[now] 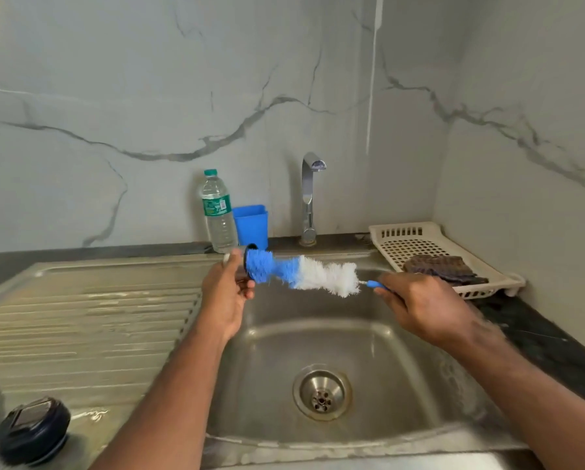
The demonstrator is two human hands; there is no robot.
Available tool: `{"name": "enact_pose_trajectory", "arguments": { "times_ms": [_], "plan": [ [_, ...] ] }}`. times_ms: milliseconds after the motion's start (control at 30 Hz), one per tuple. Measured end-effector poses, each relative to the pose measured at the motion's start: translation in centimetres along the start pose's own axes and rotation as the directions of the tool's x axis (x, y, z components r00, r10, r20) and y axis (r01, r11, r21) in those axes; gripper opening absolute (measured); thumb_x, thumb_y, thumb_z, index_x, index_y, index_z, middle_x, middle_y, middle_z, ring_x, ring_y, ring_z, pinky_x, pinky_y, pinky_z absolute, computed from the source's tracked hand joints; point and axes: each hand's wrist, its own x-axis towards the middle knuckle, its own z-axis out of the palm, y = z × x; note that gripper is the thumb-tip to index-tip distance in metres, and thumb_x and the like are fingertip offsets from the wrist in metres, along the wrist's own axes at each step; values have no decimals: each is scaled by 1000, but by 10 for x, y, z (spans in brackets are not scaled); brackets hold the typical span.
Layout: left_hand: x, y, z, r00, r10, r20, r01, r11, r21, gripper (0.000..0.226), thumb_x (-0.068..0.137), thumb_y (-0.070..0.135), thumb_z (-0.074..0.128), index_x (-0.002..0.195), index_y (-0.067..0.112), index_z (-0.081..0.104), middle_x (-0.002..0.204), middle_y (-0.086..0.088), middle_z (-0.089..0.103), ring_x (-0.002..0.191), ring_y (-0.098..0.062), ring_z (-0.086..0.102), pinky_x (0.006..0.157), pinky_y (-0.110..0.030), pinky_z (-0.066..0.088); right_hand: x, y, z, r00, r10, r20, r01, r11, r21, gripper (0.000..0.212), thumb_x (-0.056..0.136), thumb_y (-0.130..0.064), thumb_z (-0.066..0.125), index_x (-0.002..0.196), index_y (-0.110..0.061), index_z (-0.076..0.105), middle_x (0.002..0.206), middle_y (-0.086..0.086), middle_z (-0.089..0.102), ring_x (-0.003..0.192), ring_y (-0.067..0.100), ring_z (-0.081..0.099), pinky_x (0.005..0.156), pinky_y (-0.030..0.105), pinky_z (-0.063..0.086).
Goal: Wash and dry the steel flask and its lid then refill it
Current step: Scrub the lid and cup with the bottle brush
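Note:
My left hand (pixel 224 293) grips the steel flask (pixel 241 266) over the sink's left rim, its dark-rimmed mouth facing right; most of the flask is hidden behind my fingers. My right hand (pixel 419 308) holds the blue handle of a bottle brush (pixel 304 273). The brush has blue and white bristles, and its blue tip sits in the flask's mouth. The flask's dark lid (pixel 33 430) lies on the wet drainboard at the lower left.
A steel sink (pixel 379 351) with a drain lies below my hands. The tap (pixel 309 198) stands behind it, no water running. A plastic water bottle (pixel 218 212) and blue cup (pixel 252 225) stand at the back. A white rack (pixel 419 245) with a cloth sits right.

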Motion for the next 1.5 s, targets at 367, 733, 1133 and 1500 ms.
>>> {"name": "enact_pose_trajectory", "arguments": {
  "times_ms": [367,733,1133,1500],
  "plan": [
    [-11,9,-14,974,-126,189,72,961,269,31,99,34,61,110,7,69,79,-10,65,58,-12,49,50,-24,35,0,-2,-11,972,-197,-126,185,978,-100,29,97,-43,56,84,-19,65,68,-5,59,57,17,55,48,33,44],
    [-19,21,-19,965,-156,209,50,897,440,46,97,52,57,107,9,70,77,-10,67,54,-12,48,46,-24,34,2,-10,-23,889,-335,-311,242,923,-301,11,96,-29,70,101,-20,73,74,-4,63,60,24,56,48,33,45],
    [-21,24,-17,963,-72,259,-51,897,439,37,100,47,55,108,13,68,84,-11,73,53,-15,49,46,-25,35,2,-11,-24,879,-312,-361,174,914,-366,12,98,-31,68,101,-23,75,72,-6,65,53,21,54,49,24,38],
    [-18,22,-21,947,-17,320,-66,967,246,27,98,28,61,120,13,61,92,-19,71,63,-22,59,54,-29,46,-2,-7,-13,950,-173,-259,115,968,-223,23,101,-43,58,100,-26,74,72,-8,65,54,16,56,47,24,34]
  ]
}}
